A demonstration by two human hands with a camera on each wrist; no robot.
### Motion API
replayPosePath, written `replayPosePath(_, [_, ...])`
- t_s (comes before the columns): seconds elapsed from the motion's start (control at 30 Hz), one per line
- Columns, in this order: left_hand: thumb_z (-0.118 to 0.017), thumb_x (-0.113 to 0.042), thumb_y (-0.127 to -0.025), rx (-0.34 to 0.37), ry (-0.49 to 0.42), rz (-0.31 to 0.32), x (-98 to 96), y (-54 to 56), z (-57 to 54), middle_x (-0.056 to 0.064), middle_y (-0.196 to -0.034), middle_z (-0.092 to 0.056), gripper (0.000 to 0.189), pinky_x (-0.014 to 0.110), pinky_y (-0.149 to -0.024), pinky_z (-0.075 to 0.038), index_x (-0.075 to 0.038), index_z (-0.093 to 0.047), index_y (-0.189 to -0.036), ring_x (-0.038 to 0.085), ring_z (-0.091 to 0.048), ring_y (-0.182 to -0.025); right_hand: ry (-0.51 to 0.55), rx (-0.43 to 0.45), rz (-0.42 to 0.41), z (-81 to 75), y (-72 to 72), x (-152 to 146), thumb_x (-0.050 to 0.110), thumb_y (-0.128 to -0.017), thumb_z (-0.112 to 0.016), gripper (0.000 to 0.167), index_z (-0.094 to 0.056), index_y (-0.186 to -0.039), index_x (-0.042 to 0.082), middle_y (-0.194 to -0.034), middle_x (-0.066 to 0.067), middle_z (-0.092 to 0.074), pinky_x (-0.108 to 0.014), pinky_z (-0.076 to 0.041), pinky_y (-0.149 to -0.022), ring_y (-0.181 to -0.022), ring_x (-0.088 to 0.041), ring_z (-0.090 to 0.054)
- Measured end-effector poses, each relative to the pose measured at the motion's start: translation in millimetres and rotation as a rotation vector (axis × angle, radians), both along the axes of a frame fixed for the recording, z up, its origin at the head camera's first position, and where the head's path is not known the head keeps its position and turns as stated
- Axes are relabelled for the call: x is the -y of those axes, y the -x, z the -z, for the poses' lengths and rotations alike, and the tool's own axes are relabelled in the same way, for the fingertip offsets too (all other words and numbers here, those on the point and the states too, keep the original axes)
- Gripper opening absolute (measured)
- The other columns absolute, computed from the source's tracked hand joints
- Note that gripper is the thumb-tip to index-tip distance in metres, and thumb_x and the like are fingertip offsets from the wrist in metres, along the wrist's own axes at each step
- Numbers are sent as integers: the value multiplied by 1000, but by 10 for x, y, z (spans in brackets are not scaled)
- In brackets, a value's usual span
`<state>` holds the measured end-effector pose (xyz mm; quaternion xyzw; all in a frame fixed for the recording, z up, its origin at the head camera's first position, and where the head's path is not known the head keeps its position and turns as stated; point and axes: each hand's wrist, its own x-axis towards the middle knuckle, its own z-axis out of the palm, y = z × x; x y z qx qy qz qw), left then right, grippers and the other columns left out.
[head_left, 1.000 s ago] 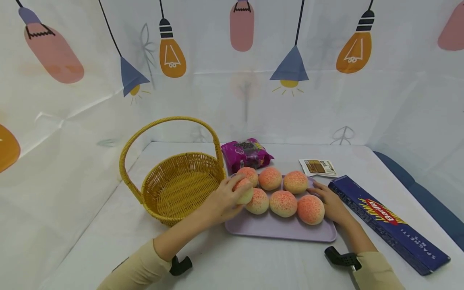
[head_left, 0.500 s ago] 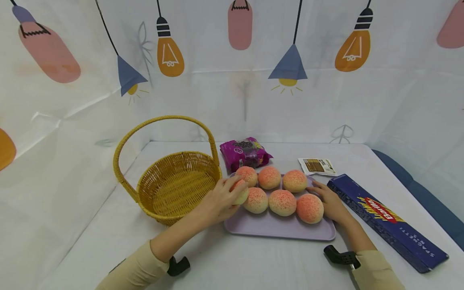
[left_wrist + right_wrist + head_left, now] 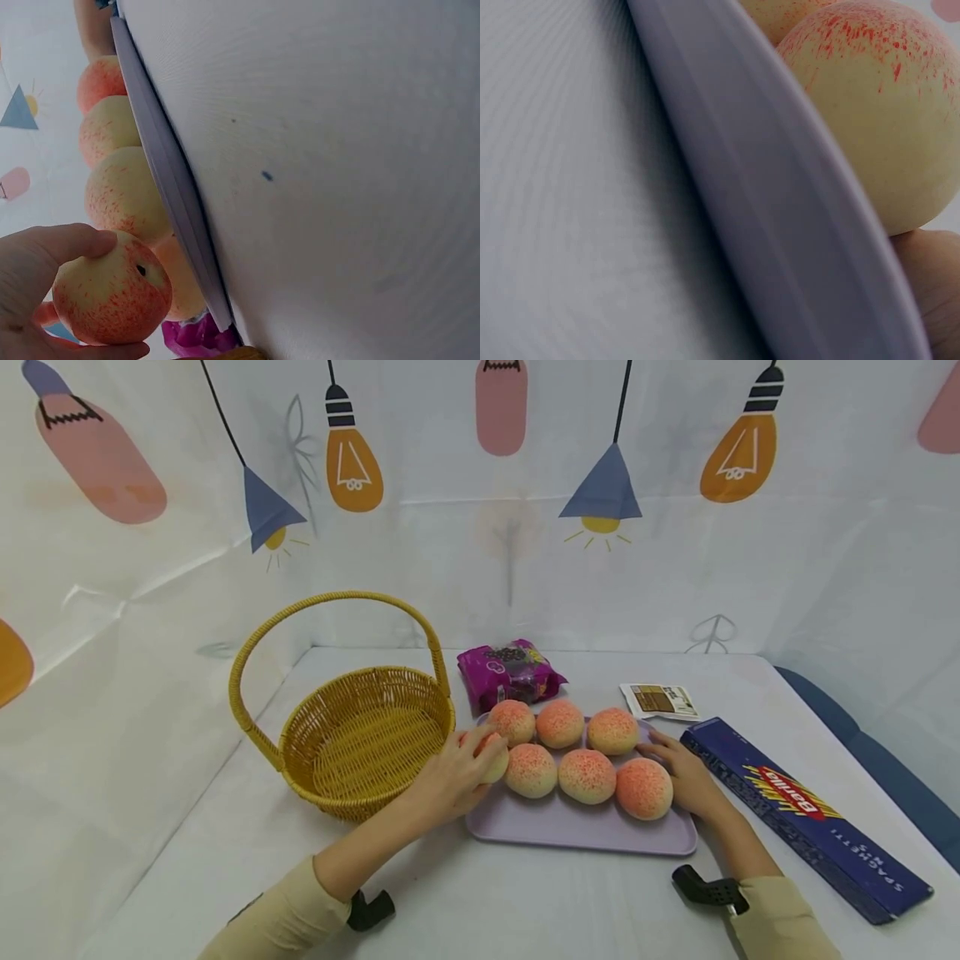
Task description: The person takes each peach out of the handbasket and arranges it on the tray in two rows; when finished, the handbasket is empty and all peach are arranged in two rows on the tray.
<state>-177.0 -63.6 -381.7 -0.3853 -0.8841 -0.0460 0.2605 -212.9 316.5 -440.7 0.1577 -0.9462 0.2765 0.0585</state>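
My left hand (image 3: 453, 777) grips a peach (image 3: 112, 292) at the left side of the lilac tray (image 3: 577, 833). In the left wrist view the thumb lies over the top of this peach and a finger runs below it. Several more peaches (image 3: 587, 776) sit on the tray in a back row and a front row, pale with red speckles. At the tray's right edge rests my right hand (image 3: 686, 781), fingers stretched along it beside the rightmost front peach (image 3: 885, 120). In the right wrist view only a small part of that hand shows beneath this peach.
Left of the tray stands a yellow wicker basket (image 3: 378, 752) with a tall hoop handle. A purple snack bag (image 3: 510, 675) lies behind the tray, with a small white packet (image 3: 660, 702) to its right. A blue spaghetti box (image 3: 802, 818) lies slanted at the right.
My left hand has shifted slightly left with the peach, away from the front row. The right hand stays at the tray edge. The head view has tilted a little.
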Motion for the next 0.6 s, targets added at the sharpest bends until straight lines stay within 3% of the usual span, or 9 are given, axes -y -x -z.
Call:
replayPosePath(0.2, [-78, -20, -70, 25, 9, -7, 1, 1, -6, 15, -121, -46, 62, 29, -58, -51, -10, -47, -122, 32, -54, -89, 16, 9, 2, -15, 5, -18, 14, -88, -57, 38, -54, -123, -2, -139, -28, -30, -67, -22, -93, -123, -53, -26])
replayPosePath(0.6, [-78, -15, -70, 147, 10, 61, 46, 5, 0, 14, -125, -43, 63, 35, -71, -49, -9, -48, -126, 30, -50, -93, 87, 34, 34, -21, -19, -53, 22, -90, -54, 40, -54, -124, 0, -141, -27, -29, -67, -21, -93, -126, -51, -23])
